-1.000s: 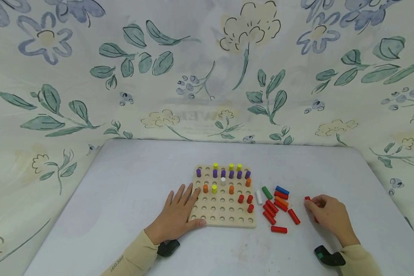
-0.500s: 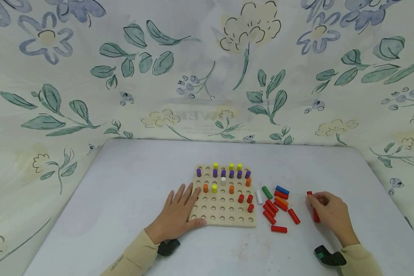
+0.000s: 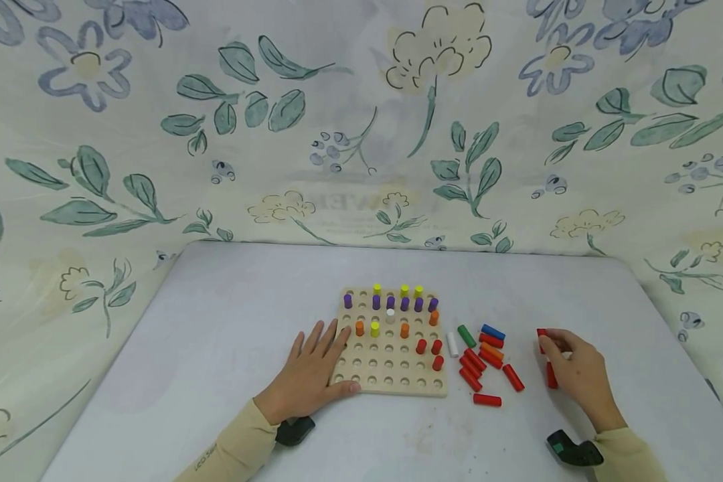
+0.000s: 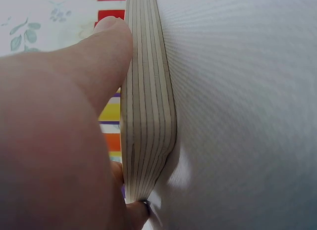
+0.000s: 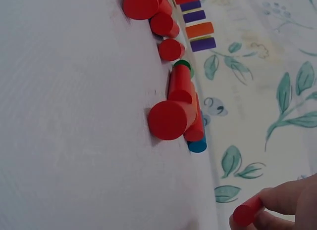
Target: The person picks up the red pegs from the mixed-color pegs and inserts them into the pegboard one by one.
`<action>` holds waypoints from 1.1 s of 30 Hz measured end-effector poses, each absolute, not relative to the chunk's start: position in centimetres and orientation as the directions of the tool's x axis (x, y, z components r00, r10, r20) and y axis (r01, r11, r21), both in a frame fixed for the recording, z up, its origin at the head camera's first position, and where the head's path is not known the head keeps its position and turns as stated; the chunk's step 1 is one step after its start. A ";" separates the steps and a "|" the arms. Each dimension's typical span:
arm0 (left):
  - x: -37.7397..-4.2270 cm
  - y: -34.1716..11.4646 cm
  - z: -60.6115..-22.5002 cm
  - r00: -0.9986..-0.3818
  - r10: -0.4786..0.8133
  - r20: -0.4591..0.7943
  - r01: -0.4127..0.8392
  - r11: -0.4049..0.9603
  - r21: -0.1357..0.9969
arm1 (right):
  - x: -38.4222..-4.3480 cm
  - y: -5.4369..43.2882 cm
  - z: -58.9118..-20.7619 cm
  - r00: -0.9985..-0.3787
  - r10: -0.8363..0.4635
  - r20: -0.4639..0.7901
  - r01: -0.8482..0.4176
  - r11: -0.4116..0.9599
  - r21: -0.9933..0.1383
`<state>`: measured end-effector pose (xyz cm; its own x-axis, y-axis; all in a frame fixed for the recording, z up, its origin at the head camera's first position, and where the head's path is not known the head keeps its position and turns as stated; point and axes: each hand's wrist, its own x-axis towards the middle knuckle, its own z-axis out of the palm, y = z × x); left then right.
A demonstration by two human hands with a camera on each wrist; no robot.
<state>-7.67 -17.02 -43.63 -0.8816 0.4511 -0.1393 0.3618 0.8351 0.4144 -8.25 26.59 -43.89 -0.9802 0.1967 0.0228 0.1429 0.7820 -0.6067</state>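
Observation:
My left hand rests with spread fingers on the left edge of the wooden pegboard, its thumb at the front edge. Close up in the left wrist view, the thumb lies against the board's layered side. To the right of the loose pegs, my right hand pinches a red peg between thumb and fingers; its round end faces the right wrist camera. A second red peg lies on the table beside that hand, partly covered by it.
Several loose red pegs lie right of the board, with a blue peg, a green peg, an orange peg and a white peg. Purple pegs and other colours stand in the board. A floral cloth rises behind the table.
My right hand has shifted slightly away from the body, and the pinched red peg's end has moved up in view, exposing the lower red peg. The left hand stays put.

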 end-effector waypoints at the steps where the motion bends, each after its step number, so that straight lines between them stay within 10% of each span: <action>1: -7.7 -17.0 -43.6 -0.881 0.451 -0.141 0.361 0.836 0.413 | -8.2 26.5 -43.8 -0.981 0.193 0.035 0.133 0.785 -0.605; 33: -7.8 -17.0 -43.8 -0.880 0.452 -0.147 0.362 0.837 0.410 | -7.4 22.9 -42.1 -0.968 0.089 0.233 -0.078 0.780 -0.621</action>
